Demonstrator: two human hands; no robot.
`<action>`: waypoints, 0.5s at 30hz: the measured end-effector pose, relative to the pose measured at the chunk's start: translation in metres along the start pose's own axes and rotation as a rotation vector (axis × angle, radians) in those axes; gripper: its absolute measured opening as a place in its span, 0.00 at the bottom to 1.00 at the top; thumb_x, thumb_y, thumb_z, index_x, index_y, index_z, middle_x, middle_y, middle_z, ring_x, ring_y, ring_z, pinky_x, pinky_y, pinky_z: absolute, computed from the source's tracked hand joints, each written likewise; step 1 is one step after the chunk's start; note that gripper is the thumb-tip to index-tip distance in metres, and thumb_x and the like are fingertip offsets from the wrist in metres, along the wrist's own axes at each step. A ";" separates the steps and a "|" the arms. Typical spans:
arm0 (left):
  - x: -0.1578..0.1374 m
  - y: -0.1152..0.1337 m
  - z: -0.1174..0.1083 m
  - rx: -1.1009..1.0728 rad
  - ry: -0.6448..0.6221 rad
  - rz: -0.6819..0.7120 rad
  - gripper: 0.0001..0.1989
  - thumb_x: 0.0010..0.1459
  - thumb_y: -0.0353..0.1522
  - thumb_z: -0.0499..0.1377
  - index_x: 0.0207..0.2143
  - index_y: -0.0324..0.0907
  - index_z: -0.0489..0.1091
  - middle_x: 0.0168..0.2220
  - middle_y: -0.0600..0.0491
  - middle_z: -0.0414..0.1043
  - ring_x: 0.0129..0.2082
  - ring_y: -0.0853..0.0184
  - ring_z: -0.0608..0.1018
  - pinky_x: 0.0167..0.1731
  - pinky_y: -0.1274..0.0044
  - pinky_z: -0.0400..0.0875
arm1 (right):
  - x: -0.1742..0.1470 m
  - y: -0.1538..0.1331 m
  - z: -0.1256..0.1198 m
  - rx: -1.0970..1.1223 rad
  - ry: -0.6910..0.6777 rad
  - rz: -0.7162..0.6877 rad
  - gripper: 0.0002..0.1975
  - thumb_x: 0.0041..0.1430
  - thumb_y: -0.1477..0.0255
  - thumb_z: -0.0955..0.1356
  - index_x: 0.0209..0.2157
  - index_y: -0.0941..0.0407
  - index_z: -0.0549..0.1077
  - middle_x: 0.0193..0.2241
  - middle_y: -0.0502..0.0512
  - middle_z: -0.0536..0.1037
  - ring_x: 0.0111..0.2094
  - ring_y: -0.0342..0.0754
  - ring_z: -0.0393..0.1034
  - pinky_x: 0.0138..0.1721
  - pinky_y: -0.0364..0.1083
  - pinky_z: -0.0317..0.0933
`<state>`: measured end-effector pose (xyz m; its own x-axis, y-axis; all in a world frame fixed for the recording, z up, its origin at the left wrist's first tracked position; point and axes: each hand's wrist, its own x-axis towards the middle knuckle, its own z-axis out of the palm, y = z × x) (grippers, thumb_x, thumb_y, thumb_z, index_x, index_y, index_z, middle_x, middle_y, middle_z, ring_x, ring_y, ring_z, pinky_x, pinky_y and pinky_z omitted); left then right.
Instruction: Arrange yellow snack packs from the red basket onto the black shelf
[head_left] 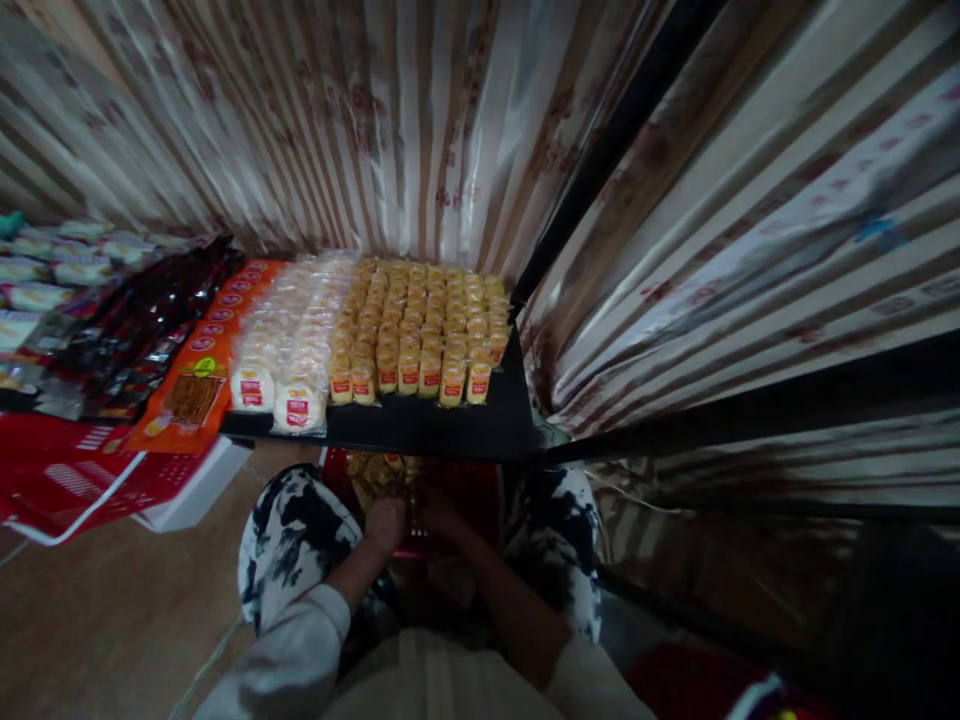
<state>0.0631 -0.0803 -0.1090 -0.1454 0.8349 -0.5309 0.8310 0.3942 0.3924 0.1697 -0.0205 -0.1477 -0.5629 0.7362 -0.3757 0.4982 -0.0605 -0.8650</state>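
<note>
My left hand (386,522) is down in a red basket (480,500) between my knees, close to yellow-wrapped snack packets (375,475). It looks closed, but its fingertips and whatever they hold are hidden. My right hand (435,512) reaches into the same basket beside it, deep in shadow, and its fingers do not show clearly. Above the basket, rows of small yellow snack packets (420,330) with red labels stand on a black shelf (420,430). Left of them are rows of round white packaged cakes (300,400) in clear wrap.
Orange snack packs (191,400), dark shiny packets (150,320) and white packets (75,270) continue leftward. Below them sits a red basket with a white handle (75,520). A striped curtain (375,120) hangs behind; black frame bars (622,130) stand on the right.
</note>
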 end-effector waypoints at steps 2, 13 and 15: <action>-0.004 0.002 -0.003 0.003 0.129 0.038 0.19 0.53 0.22 0.48 0.47 0.33 0.67 0.46 0.36 0.70 0.49 0.58 0.71 0.49 0.67 0.63 | -0.002 -0.009 -0.004 0.096 -0.052 0.019 0.16 0.42 0.80 0.64 0.35 0.56 0.74 0.34 0.52 0.79 0.35 0.47 0.72 0.38 0.46 0.66; -0.036 -0.003 -0.021 -0.454 0.560 0.186 0.18 0.54 0.31 0.52 0.47 0.42 0.68 0.48 0.47 0.69 0.52 0.60 0.67 0.55 0.64 0.59 | -0.041 -0.036 -0.039 0.275 0.214 -0.092 0.10 0.46 0.65 0.67 0.31 0.55 0.74 0.33 0.53 0.78 0.36 0.51 0.72 0.42 0.51 0.65; -0.040 -0.004 -0.025 -0.670 0.548 0.044 0.16 0.53 0.35 0.52 0.44 0.41 0.69 0.46 0.47 0.71 0.50 0.60 0.69 0.53 0.66 0.61 | -0.048 -0.043 -0.044 0.310 0.203 -0.088 0.12 0.47 0.64 0.67 0.33 0.55 0.73 0.35 0.54 0.77 0.38 0.51 0.71 0.42 0.51 0.65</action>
<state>0.0522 -0.1052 -0.0706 -0.5023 0.8539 -0.1359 0.3755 0.3570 0.8553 0.2045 -0.0239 -0.0779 -0.4374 0.8642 -0.2487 0.2132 -0.1691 -0.9623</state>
